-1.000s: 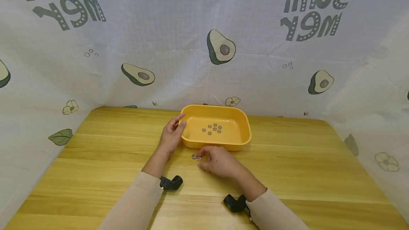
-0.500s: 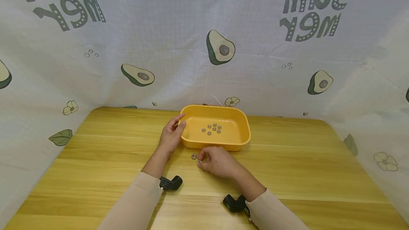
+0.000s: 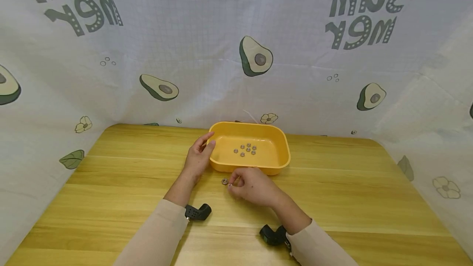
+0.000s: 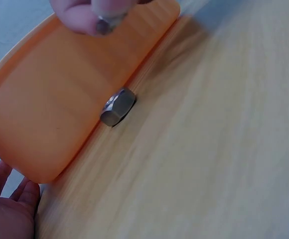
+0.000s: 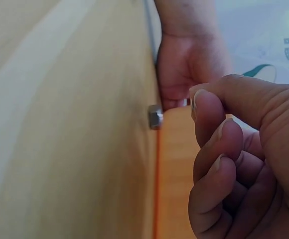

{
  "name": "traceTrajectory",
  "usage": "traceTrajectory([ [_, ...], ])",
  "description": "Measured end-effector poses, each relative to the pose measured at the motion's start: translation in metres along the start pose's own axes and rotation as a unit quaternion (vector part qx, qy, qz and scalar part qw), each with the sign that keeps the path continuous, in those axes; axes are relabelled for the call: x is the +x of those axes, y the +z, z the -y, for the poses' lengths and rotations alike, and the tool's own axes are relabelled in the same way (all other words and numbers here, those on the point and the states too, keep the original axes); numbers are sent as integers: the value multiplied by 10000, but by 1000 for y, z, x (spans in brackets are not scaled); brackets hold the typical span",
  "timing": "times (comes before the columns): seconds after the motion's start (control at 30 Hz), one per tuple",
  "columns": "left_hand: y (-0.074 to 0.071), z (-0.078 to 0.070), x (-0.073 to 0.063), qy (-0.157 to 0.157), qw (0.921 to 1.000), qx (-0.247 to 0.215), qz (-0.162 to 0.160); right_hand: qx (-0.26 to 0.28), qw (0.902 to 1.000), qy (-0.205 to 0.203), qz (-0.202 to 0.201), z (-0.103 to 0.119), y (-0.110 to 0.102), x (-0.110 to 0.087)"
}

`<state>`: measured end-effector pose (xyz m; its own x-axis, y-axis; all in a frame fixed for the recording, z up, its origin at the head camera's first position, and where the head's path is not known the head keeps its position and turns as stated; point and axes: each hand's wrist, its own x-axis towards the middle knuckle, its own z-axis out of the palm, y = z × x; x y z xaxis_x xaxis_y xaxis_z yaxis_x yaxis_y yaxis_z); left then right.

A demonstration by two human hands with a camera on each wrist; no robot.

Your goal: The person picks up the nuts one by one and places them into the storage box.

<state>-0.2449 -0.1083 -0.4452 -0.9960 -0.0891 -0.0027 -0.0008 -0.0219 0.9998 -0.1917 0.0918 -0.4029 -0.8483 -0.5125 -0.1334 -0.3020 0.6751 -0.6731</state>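
Observation:
My right hand [image 3: 253, 186] pinches a small metal nut [image 4: 104, 26] between thumb and index finger, in front of a yellow plastic bin [image 3: 271, 170]. Its other fingers are curled in toward the palm in the right wrist view. A second hex nut [image 3: 224, 181] lies on the wooden table close to the bin's near wall; its flat sides show in the left wrist view. My left hand [image 3: 196, 159] rests against the bin's left end, thumb and fingers spread apart at the rim. Several similar nuts [image 3: 248, 150] lie scattered on the bin's floor.
The wooden table [image 3: 351, 192] stretches to both sides of the bin. Behind it hangs a white curtain [image 3: 207, 32] printed with avocados, flowers and lettering. Each wrist wears a black camera mount [image 3: 272, 235] below the hand.
My right thumb and index finger have closed on one of the two nuts on the table and drawn it off the other. My left hand has stayed at the bin.

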Motion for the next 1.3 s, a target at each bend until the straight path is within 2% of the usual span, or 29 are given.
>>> traceTrajectory([
  [0.33,-1,0,0,-64,10000,69,-26,86,9997,-25,-222,11,-12,-6],
  [0.8,-1,1,0,-60,10000,38,24,2,9960,67,-895,14,-37,-7],
  [1.03,-1,0,-1,-98,9999,30,-15,115,9931,262,-1133,8,-52,6],
  [1.3,0,0,1,-121,9999,30,-11,-148,9931,468,-1061,-1,-65,33],
])
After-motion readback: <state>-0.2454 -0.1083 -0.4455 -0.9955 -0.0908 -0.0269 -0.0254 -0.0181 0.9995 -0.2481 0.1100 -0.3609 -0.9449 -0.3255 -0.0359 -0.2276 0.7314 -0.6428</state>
